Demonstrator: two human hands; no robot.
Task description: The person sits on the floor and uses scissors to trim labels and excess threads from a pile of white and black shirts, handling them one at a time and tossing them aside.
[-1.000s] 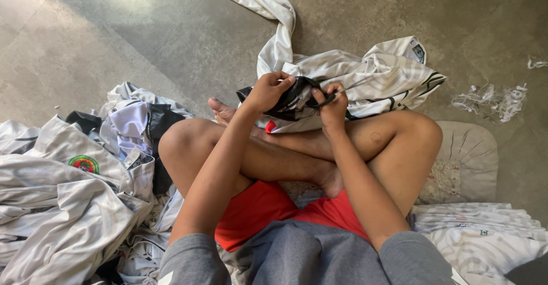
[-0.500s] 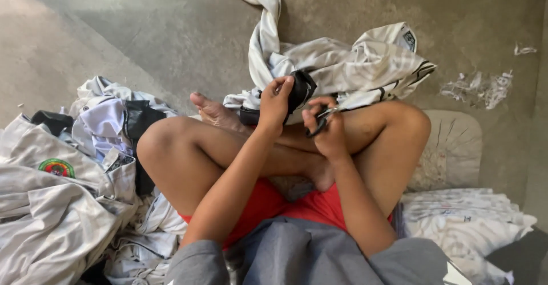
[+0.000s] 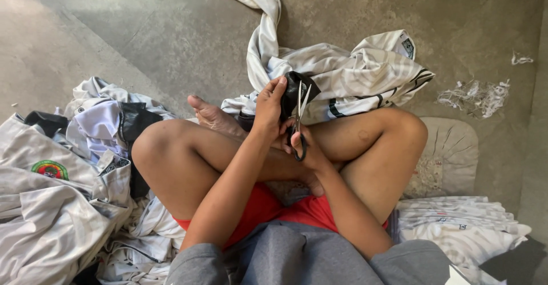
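Overall layout: person seated cross-legged on a concrete floor (image 3: 142,28), both hands raised above the crossed shins.
Garment (image 3: 354,74): large white shirt with dark trim, heaped just beyond the grip; judged light, limp and prone to bunching, so it needs tension to be cut cleanly.
Shirt pile (image 3: 51,205): well to the left of the grip, loose and crumpled.
Folded stack (image 3: 456,216): below and right of the grip.
Black fabric piece (image 3: 294,91): small and soft; best held close to the cutting line.
Left hand (image 3: 268,111): fingers pressed together, pinching the black fabric piece upright.
Right hand (image 3: 305,148): fingers closed through the handle loops of the scissors (image 3: 299,122).
Scissors: stiff, sharp, blades slightly parted, touching the fabric.
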